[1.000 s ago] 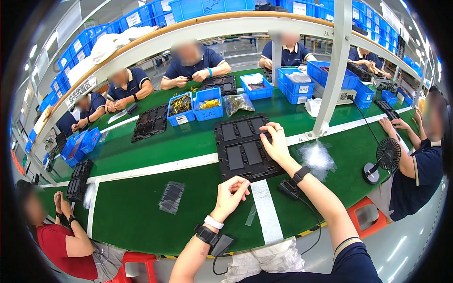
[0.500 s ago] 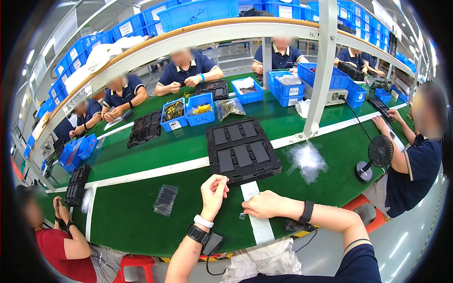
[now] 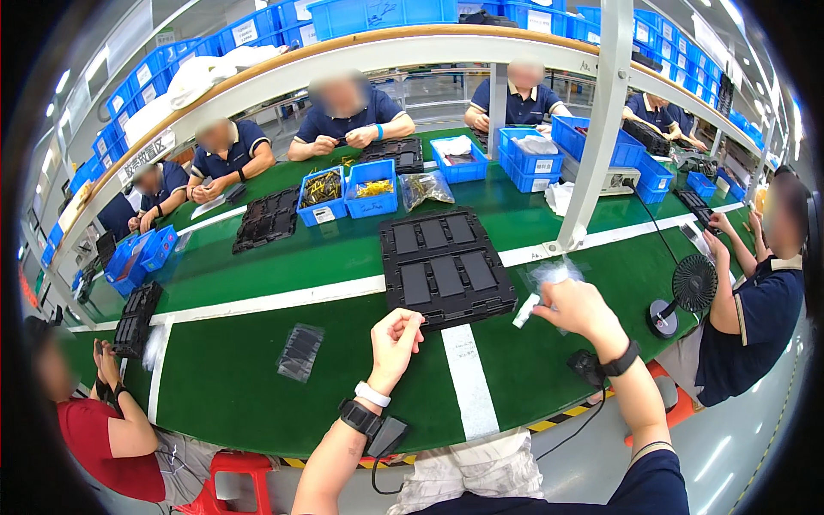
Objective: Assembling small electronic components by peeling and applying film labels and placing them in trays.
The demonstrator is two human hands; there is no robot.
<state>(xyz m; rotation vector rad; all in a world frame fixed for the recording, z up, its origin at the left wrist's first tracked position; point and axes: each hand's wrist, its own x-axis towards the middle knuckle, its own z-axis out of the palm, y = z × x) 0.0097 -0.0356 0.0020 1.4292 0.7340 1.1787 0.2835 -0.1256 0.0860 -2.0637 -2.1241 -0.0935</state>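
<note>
Counted on the green counter [image 3: 232, 386]: one near black tray [image 3: 432, 258] carrying six dark panels [image 3: 446, 277], two rows of three; two hands, the left hand [image 3: 396, 345] and the right hand [image 3: 579, 309], with one white strip [image 3: 525, 312] between them; two blue bins [image 3: 372, 206] of yellow pieces [image 3: 374, 189] beyond the tray; one clear bag [image 3: 427, 190] beside those; one black fan [image 3: 693, 284] at right; two red stools [image 3: 242, 464] below.

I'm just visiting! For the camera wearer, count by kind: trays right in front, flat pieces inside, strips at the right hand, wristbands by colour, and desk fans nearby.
Black tray: 1
Flat dark rectangular pieces: 6
Whitish strip at the right hand: 1
Black wristbands: 2
White wristband: 1
Black desk fan: 1
Total: 12
</note>
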